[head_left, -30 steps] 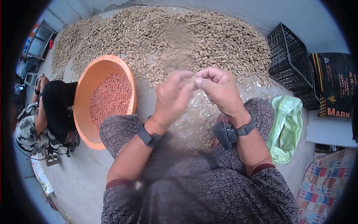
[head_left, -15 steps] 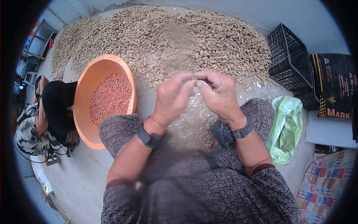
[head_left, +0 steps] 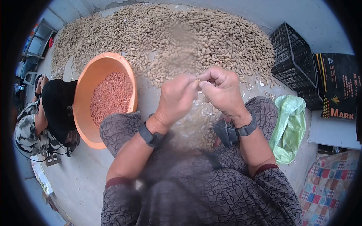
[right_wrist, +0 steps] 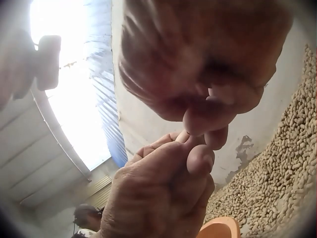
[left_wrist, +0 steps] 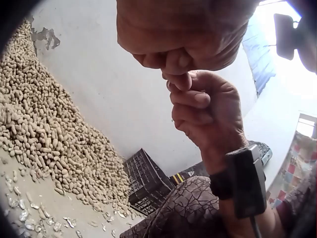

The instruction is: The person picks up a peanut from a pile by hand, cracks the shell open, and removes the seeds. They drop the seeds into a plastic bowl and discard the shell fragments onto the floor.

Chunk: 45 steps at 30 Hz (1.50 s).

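Observation:
My left hand (head_left: 175,98) and right hand (head_left: 223,94) meet in front of me, fingertip to fingertip. Between their thumbs and curled forefingers they pinch a small peanut (head_left: 198,80), mostly covered by the fingers. A pale sliver of it shows at the fingertips in the right wrist view. Below the hands, between my knees, lies a heap of cracked peanut shells (head_left: 200,130). Left of my knee stands an orange basin (head_left: 83,113) with shelled red peanut kernels (head_left: 112,94) in it.
A broad pile of unshelled peanuts (head_left: 158,41) spreads along the wall. Black plastic crates (head_left: 292,56) and a black printed sack (head_left: 337,86) stand at the right, near a green plastic bag (head_left: 288,130). Another person (head_left: 52,116) sits at the left.
The hands stay together at nearly the same spot while the fingertips shift on the peanut. Half a second ago its round end showed more plainly; now the left hand is slightly turned and blurred.

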{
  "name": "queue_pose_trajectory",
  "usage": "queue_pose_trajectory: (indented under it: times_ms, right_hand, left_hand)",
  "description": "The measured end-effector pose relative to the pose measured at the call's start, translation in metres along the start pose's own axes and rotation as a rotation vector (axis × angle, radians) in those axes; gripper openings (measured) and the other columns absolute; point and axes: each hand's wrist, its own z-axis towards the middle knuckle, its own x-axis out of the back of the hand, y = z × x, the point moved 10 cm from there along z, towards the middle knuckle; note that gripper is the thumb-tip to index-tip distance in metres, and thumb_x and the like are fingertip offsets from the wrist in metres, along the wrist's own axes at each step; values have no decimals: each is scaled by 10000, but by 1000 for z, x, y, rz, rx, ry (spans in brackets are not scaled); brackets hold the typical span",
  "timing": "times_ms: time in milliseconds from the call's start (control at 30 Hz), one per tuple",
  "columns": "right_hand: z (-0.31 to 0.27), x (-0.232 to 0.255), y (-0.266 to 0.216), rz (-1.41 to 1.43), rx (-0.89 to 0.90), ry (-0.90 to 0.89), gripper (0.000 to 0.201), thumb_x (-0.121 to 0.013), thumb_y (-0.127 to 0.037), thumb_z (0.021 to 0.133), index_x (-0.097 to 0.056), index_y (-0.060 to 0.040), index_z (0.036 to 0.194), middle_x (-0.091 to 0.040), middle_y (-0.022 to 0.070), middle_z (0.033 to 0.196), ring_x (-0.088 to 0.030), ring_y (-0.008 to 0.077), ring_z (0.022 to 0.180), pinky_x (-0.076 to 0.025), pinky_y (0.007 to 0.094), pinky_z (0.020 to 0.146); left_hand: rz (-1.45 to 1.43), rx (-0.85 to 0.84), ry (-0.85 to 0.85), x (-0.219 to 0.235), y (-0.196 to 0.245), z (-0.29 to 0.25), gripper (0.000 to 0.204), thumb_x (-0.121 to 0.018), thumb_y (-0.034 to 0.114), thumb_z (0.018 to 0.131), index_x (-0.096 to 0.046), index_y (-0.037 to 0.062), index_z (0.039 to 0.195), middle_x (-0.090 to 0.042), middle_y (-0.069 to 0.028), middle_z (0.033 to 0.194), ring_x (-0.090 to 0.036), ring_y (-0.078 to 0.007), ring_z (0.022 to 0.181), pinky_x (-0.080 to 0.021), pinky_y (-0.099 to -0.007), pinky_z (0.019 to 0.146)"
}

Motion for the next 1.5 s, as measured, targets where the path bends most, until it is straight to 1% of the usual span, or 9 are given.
queue_pose_trajectory:
  times_ms: [300,667,867,933,1133,1233,1333,1467,1500]
  right_hand:
    - [2,1,15,81,-86,44,41,-571,-4,758,-595,9,728,-579,24,613,-483,22,471,-369,167,401]
    - [-2,-1,33,259,-198,99,47,-542,24,735,-580,0,722,-578,30,594,-424,11,436,-296,168,371]
    - [-1,1,32,248,-147,140,49,-538,24,745,-578,-3,734,-573,18,601,-442,9,468,-307,168,395]
    - [-1,2,17,137,-51,153,41,-532,31,727,-562,36,699,-589,63,621,-516,62,528,-401,228,443]
    - [-5,-7,6,-90,75,140,55,-495,57,713,-539,38,686,-594,97,617,-571,103,550,-436,245,467]
    - [-8,-13,-3,-84,125,114,56,-575,60,700,-570,7,719,-567,-6,636,-459,14,569,-353,187,470]
    - [-8,-13,-10,-84,129,141,63,-484,51,717,-543,44,694,-597,104,611,-578,112,549,-451,255,477]
    - [-3,-4,1,80,-2,125,53,-522,28,751,-561,50,722,-608,96,614,-585,107,559,-450,252,475]
    - [-2,-5,5,67,-30,86,60,-548,-8,785,-586,24,750,-584,37,623,-522,61,562,-405,217,479]
  left_hand:
    - [-423,348,-21,-17,-42,-7,119,-495,130,914,-560,31,895,-519,41,671,-445,-12,585,-348,-155,514]
    - [-528,411,15,-21,-53,-11,131,-467,132,923,-543,41,867,-502,38,655,-382,-11,533,-301,-161,465]
    - [-720,528,26,-29,-62,-15,130,-461,139,922,-538,36,907,-518,20,661,-391,-19,507,-307,-157,437]
    - [-759,563,9,-32,-65,-16,126,-467,137,918,-538,33,920,-522,16,669,-400,-22,509,-310,-156,428]
    - [-1017,695,-45,-43,-76,-19,121,-469,113,898,-544,25,931,-532,14,720,-412,-12,516,-313,-146,425]
    - [-1039,709,-61,-42,-78,-19,128,-472,104,866,-576,29,859,-482,24,677,-374,-36,542,-281,-181,457]
    - [-1057,701,-78,-42,-75,-17,135,-458,91,867,-575,25,846,-485,19,675,-375,-36,538,-276,-180,452]
    - [-1143,683,-100,-42,-70,-14,149,-447,71,861,-584,12,866,-508,3,688,-387,-40,535,-276,-168,450]
    - [-1154,656,-107,-41,-68,-12,156,-445,66,859,-587,6,883,-518,-4,694,-392,-43,534,-279,-163,450]
